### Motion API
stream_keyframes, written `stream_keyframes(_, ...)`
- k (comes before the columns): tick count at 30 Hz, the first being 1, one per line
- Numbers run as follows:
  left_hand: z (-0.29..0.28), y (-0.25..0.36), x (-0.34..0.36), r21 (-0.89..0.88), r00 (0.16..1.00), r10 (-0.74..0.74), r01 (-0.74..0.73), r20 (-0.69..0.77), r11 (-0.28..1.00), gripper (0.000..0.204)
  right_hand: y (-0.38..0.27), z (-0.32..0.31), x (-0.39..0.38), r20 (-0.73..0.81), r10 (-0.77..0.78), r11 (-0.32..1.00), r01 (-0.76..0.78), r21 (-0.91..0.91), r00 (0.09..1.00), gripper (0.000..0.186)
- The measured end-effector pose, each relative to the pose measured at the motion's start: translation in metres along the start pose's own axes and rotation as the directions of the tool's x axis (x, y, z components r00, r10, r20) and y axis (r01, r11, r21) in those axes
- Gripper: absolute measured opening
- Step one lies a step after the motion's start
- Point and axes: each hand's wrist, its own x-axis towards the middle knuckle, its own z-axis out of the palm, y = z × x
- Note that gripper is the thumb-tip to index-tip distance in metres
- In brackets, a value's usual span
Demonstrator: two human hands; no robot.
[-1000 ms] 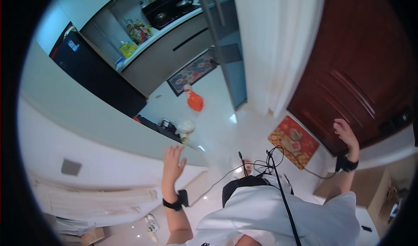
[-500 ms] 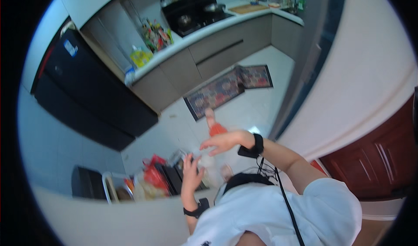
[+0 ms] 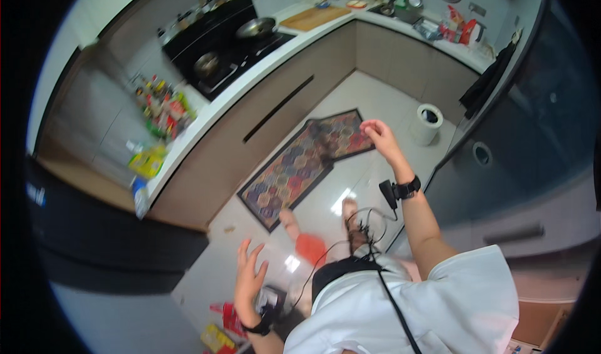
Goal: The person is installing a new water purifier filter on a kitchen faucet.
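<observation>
I stand in a kitchen with both arms held out in front of me. My left hand (image 3: 249,277) is raised over the floor with its fingers spread, and nothing is in it. Below it lie red and yellow bags. My right hand (image 3: 380,140) reaches farther forward, above the edge of the patterned floor mat (image 3: 285,168). Its fingers are loosely bent, and I see nothing held in them. Black straps circle both wrists; a small black device (image 3: 389,195) hangs at the right one, near a thin cable.
A grey-fronted counter (image 3: 275,113) runs around the corner, carrying a black stove (image 3: 228,47) with pans and a wooden cutting board (image 3: 314,18). A white bin (image 3: 427,127) stands on the floor. The dark fridge (image 3: 119,241) is at left, a dark glass door (image 3: 501,147) at right.
My view has moved farther into the kitchen, bringing the bin and right-hand counter into sight. My hands have moved apart, the right one forward and to the right, the left one to the left.
</observation>
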Motion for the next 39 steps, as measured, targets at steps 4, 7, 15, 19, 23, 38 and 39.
stream_keyframes(4, 0.005, -0.041, 0.099, 0.050, 0.999, -0.035, 0.036, -0.025, 0.998, 0.042, 0.031, -0.043, 0.085, 0.017, -0.046, 0.969, 0.049, -0.243, 0.999, 0.018)
stream_keyframes(7, 0.013, -0.050, 0.193, 0.143, 0.986, -0.134, 0.119, 0.100, 0.982, 0.041, 0.024, -0.082, 0.128, -0.051, 0.075, 0.923, -0.089, -0.376, 0.996, 0.019)
stream_keyframes(15, 0.076, 0.038, 0.460, -0.196, 0.930, 0.191, -0.134, 0.314, 0.971, 0.040, 0.053, -0.175, 0.221, -0.223, 0.130, 0.939, -0.192, -0.284, 0.966, 0.018)
stream_keyframes(19, 0.113, 0.051, 0.579, -0.202, 0.796, 0.372, -0.312, 0.477, 0.928, 0.035, 0.060, -0.217, 0.267, -0.279, 0.161, 0.934, -0.237, -0.266, 0.947, 0.019)
stream_keyframes(23, 0.135, 0.083, 0.707, -0.234, 0.768, 0.516, -0.461, 0.379, 0.856, 0.035, 0.050, -0.268, 0.329, -0.397, 0.101, 0.966, -0.186, -0.181, 0.912, 0.018)
stream_keyframes(38, 0.250, 0.292, 1.028, -0.343, 0.395, 0.768, -0.724, 0.505, 0.598, 0.035, 0.122, -0.501, 0.535, -0.526, 0.456, 0.862, -0.502, 0.061, 0.718, 0.025)
stream_keyframes(39, 0.259, 0.303, 1.041, -0.355, 0.381, 0.759, -0.713, 0.528, 0.605, 0.035, 0.127, -0.523, 0.550, -0.522, 0.460, 0.860, -0.506, 0.062, 0.718, 0.025)
